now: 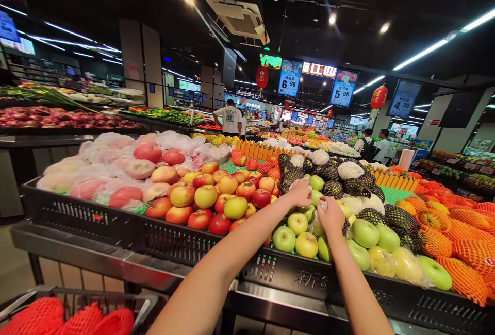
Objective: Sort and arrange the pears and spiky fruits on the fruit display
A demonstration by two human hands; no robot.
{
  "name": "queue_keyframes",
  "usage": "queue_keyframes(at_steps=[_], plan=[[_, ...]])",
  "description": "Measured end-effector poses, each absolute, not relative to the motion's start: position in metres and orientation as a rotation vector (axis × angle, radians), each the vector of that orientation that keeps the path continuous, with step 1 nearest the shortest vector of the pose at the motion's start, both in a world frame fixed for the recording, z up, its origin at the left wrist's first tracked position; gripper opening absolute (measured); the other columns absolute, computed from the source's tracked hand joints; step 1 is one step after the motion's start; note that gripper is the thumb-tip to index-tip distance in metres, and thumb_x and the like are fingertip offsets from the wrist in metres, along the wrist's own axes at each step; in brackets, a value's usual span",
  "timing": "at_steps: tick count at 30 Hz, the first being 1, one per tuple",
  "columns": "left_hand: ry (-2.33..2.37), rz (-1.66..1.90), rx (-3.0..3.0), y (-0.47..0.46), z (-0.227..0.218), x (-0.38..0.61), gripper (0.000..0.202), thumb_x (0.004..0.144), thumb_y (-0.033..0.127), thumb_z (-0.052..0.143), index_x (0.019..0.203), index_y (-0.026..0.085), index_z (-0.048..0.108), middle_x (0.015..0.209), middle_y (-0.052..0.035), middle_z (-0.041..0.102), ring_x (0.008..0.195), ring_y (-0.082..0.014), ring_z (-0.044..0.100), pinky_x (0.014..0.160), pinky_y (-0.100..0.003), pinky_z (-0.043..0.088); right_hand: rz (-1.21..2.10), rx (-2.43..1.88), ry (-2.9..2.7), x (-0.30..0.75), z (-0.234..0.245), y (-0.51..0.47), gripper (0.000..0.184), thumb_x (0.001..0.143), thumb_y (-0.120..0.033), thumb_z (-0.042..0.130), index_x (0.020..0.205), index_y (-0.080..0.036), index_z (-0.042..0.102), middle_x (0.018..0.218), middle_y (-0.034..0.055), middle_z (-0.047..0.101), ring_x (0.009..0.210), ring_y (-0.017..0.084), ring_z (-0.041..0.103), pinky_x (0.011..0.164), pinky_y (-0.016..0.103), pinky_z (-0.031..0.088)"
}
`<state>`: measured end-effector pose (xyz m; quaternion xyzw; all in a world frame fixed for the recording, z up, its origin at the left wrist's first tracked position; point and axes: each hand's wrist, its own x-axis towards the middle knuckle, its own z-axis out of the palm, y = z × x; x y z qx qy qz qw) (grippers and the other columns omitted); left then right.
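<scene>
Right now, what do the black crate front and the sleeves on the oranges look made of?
Black crate: apparently moulded plastic, matte, judging by its rows of vent slots. Orange sleeves: foam netting by the look, soft and matte, an open stretchy mesh around each fruit. Both hands, left and right, are among the green apples.

Your left hand (300, 193) and right hand (331, 216) rest among smooth, glossy green apples (297, 223), some wrapped in thin clear plastic film (394, 263). The crates (96, 216) in front of you are matt black plastic with slots. On your right the oranges (460, 252) sit in rough foam netting, and the custard apples (332, 172) look dark and scaly.
</scene>
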<state>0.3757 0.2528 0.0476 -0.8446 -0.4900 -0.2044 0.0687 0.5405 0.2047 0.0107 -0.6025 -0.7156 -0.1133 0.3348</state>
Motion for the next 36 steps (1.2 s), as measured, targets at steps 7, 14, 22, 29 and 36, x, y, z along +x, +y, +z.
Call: queue_keyframes(at_steps=[7, 14, 22, 29, 36], plan=[[-1.408, -1.265, -2.301, 0.233, 0.069, 0.361, 0.015, 0.088, 0.014, 0.051, 0.093, 0.020, 0.065, 0.127, -0.0067, 0.062, 0.124, -0.0238, 0.051, 0.109, -0.041, 0.043, -0.276, -1.471, -2.278, 0.532, 0.020, 0.204, 0.052, 0.090, -0.018, 0.056, 0.141, -0.027, 0.060, 0.139, 0.0022, 0.062, 0.098, 0.024, 0.068, 0.073, 0.032, 0.045], [-1.380, -1.601, -2.205, 0.230, 0.074, 0.349, 0.015, 0.089, 0.011, 0.050, 0.090, 0.021, 0.061, 0.110, -0.0053, 0.066, 0.114, -0.0248, 0.055, 0.107, -0.042, 0.045, 0.030, -1.213, -2.408, 0.488, 0.050, 0.159, 0.039, 0.090, -0.042, 0.071, 0.124, -0.025, 0.070, 0.124, 0.0035, 0.073, 0.116, 0.025, 0.067, 0.096, 0.031, 0.048], [-1.374, -1.869, -2.353, 0.213, 0.096, 0.308, 0.014, 0.086, 0.009, 0.057, 0.092, 0.016, 0.067, 0.104, -0.0052, 0.071, 0.100, -0.0198, 0.065, 0.093, -0.031, 0.052, 0.070, -1.352, -2.435, 0.426, 0.037, 0.147, 0.067, 0.089, -0.067, 0.063, 0.135, -0.017, 0.057, 0.116, 0.0161, 0.073, 0.108, 0.035, 0.069, 0.084, 0.038, 0.048], [-1.232, -2.216, -1.953, 0.070, 0.037, 0.230, 0.019, 0.100, 0.034, 0.054, 0.103, 0.021, 0.067, 0.112, -0.0048, 0.067, 0.112, -0.0213, 0.061, 0.100, -0.034, 0.046, 0.408, -1.244, -2.323, 0.437, 0.037, 0.152, 0.048, 0.078, -0.049, 0.080, 0.114, -0.020, 0.068, 0.107, 0.0072, 0.074, 0.098, 0.028, 0.069, 0.084, 0.035, 0.048], [-1.532, -2.034, -1.470, 0.045, -0.072, 0.195, 0.020, 0.100, 0.038, 0.057, 0.114, 0.025, 0.064, 0.125, -0.0066, 0.060, 0.122, -0.0255, 0.055, 0.105, -0.044, 0.044, 0.223, -0.977, -2.056, 0.424, 0.033, 0.127, 0.053, 0.076, -0.038, 0.083, 0.123, -0.022, 0.064, 0.124, 0.0081, 0.066, 0.113, 0.028, 0.063, 0.097, 0.039, 0.049]])
